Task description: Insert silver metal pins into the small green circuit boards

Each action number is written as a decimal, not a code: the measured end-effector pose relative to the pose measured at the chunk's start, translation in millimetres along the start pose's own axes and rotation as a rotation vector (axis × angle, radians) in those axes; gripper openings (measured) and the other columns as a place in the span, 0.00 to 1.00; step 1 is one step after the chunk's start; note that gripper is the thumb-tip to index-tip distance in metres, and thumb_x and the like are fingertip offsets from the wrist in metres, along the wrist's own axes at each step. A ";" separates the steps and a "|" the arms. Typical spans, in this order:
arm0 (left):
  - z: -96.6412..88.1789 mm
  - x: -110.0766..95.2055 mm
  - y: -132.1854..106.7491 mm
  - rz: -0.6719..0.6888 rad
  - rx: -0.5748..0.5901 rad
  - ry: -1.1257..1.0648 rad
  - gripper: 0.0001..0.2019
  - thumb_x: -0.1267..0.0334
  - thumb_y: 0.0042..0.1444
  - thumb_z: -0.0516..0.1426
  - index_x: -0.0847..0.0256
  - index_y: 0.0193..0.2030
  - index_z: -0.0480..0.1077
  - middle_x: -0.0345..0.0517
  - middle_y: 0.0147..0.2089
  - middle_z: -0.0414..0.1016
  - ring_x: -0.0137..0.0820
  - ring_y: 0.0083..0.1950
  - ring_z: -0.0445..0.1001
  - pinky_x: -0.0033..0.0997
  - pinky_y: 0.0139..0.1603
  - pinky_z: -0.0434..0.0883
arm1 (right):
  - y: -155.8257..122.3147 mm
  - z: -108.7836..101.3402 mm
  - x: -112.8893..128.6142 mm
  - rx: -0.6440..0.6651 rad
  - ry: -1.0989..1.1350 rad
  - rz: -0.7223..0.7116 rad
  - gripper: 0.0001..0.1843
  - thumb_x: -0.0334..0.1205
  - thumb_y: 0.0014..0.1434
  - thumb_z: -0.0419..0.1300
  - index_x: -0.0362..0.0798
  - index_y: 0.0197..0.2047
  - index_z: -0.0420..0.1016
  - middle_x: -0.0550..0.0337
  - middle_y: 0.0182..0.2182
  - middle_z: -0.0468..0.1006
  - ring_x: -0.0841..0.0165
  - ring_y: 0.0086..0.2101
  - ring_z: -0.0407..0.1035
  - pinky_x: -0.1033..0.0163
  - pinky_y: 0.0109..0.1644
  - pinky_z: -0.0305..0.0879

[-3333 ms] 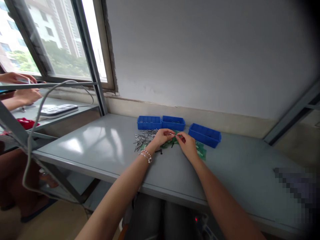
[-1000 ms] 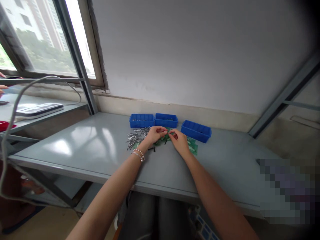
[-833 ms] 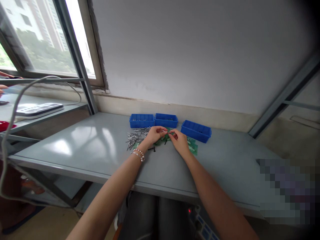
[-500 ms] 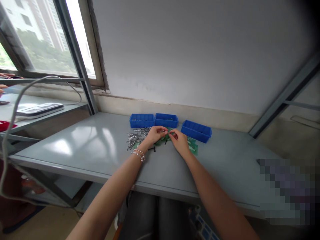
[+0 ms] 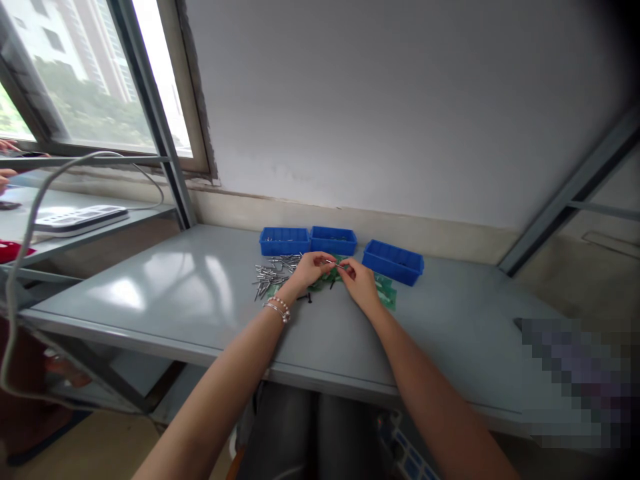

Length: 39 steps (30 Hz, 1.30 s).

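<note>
Nearest the camera, two bare forearms reach out from the bottom edge over the front of a grey table point(image 5: 165, 293), the left wrist wearing a beaded bracelet point(image 5: 277, 309). Past the wrists the two hands meet near the middle of the tabletop: the left hand point(image 5: 311, 269) and the right hand point(image 5: 360, 283) are both curled, with thumb and fingertips pinched together. Between them they grip a thin metal pin point(image 5: 335, 265), which bridges the small gap between the two sets of fingertips, just above the table. What the right fingertips add to the pin is too small to make out. Under and just beyond the hands lie flat green boards point(image 5: 386, 294), one showing to the right of the right hand, with a small black screw point(image 5: 306, 298) lying near the left wrist. Just left of the left hand, a loose heap of pins point(image 5: 273, 271) is scattered on the table. Behind the hands, against the back edge, stand three blue trays: a left tray point(image 5: 284, 241) right behind the heap, a middle tray point(image 5: 333, 240) touching it, and a right tray point(image 5: 393, 262) set a little apart and turned at an angle. A pale wall point(image 5: 400, 107) rises behind them. Far off to the left, a lower shelf point(image 5: 30, 250) carries a white power strip point(image 5: 75, 219) with a grey cable point(image 5: 30, 213) looping from it. Another person's hand point(image 5: 5, 176) shows at the frame's edge below a window point(image 5: 70, 80).
</note>
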<state>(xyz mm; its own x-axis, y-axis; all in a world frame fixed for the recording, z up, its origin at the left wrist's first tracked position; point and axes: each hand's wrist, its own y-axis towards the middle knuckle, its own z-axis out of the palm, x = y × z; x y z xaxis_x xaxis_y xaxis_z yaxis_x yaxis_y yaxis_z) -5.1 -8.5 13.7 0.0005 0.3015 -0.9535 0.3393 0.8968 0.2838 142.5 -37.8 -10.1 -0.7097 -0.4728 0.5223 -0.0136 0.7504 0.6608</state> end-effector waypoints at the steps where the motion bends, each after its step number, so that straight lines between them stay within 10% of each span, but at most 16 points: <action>1: 0.2 -0.1 -0.1 -0.001 -0.002 -0.002 0.11 0.64 0.40 0.62 0.68 0.31 0.72 0.41 0.21 0.69 0.24 0.24 0.64 0.23 0.27 0.61 | 0.0 0.3 -0.3 0.000 0.000 0.001 0.10 0.43 0.54 0.52 0.47 0.33 0.71 0.63 0.18 0.68 0.69 0.21 0.62 0.67 0.26 0.55; 39: -2.4 14.0 8.5 0.073 0.029 -0.039 0.14 0.66 0.37 0.63 0.68 0.33 0.69 0.47 0.33 0.73 0.28 0.33 0.70 0.27 0.35 0.66 | 0.0 0.0 -0.4 0.022 0.012 -0.020 0.11 0.41 0.55 0.51 0.47 0.33 0.72 0.60 0.23 0.73 0.69 0.23 0.65 0.66 0.29 0.58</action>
<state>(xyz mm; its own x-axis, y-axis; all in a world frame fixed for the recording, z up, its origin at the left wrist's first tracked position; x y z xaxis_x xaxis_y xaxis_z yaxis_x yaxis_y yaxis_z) -4.4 4.1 3.0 0.0628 0.3523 -0.9338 0.3639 0.8631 0.3501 142.8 -37.6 -10.2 -0.7003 -0.4932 0.5161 -0.0432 0.7509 0.6590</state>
